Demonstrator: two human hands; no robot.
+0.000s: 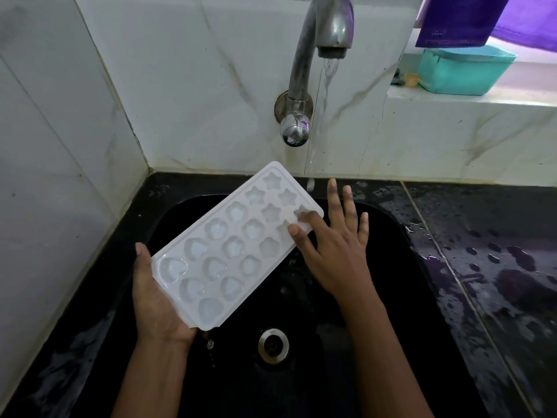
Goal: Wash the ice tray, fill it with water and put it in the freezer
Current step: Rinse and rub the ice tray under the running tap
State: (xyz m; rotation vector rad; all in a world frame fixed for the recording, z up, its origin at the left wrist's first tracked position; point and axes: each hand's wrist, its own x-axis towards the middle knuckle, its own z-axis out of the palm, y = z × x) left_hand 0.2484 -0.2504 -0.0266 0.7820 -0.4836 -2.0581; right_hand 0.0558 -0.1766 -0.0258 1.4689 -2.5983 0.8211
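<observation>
A white ice tray (232,248) with star, flower and heart cups hangs tilted over a black sink (391,312). My left hand (153,300) holds its near end from underneath, thumb curled over the left edge. My right hand (334,245) lies spread with straight fingers at the tray's far right corner, thumb and forefinger touching the cups there. Water runs from the steel tap (325,34) and falls just past the tray's far end, beside my right fingers.
The sink drain (272,345) sits below the tray. A wet black counter (497,251) lies to the right. On the white ledge stands a teal tub (464,70) under a purple cloth (464,19). Tiled walls close in at the left and back.
</observation>
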